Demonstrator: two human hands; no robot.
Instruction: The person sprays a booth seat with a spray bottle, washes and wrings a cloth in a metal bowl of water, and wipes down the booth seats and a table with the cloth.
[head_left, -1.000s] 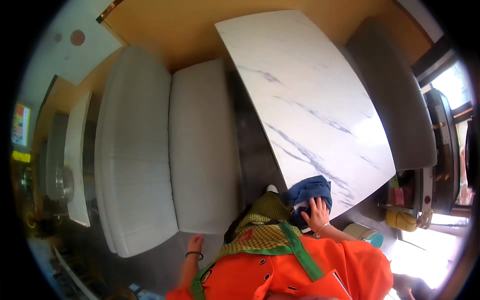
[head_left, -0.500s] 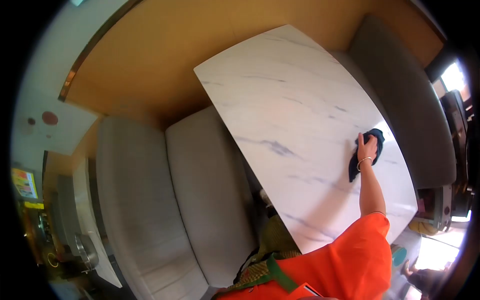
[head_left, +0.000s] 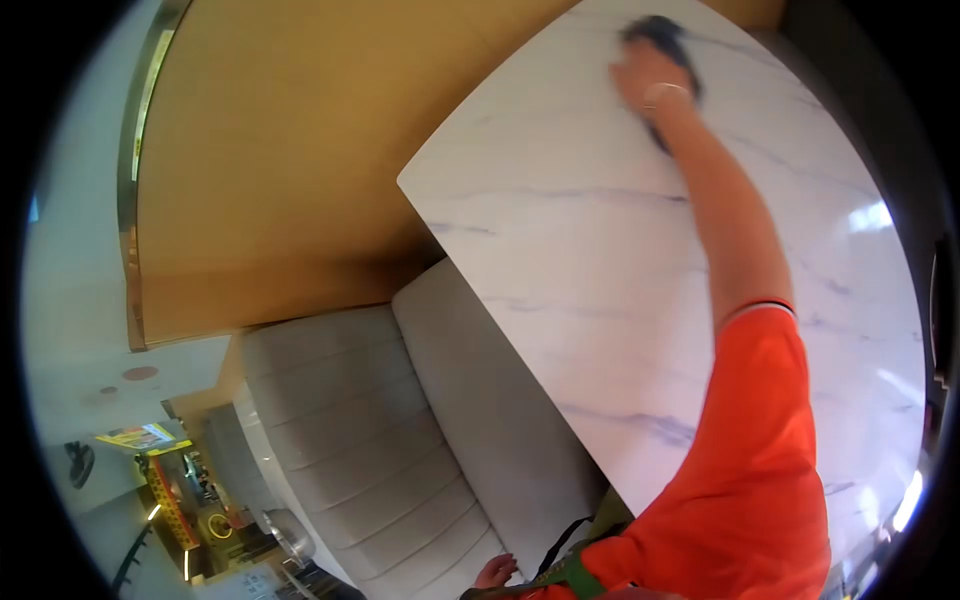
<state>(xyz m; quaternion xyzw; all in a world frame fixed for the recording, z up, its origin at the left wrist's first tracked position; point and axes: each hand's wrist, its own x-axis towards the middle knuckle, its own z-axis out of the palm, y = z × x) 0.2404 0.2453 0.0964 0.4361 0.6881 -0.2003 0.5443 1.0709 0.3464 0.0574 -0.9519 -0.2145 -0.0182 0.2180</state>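
My right hand (head_left: pixel 650 80) presses a dark blue cloth (head_left: pixel 660 35) onto the white marble-patterned table (head_left: pixel 620 290), near its far end by the wall. Both hand and cloth are blurred by motion, and the cloth sticks out beyond the fingertips and beneath the wrist. The arm reaches out straight over the tabletop. Low in the view, my left hand (head_left: pixel 495 572) hangs beside the grey bench, its fingers loosely apart with nothing seen in them.
A grey padded bench (head_left: pixel 390 430) runs along the table's left side. Behind the table end stands a wood-coloured wall (head_left: pixel 290 170). A dark seat back (head_left: pixel 870 110) borders the right side. Farther off at lower left are a metal bowl (head_left: pixel 290 535) and a lit sign (head_left: pixel 145 437).
My right hand has moved the cloth from the table's right edge to its far end. My view has shifted closer over the table, and my left hand has come into sight.
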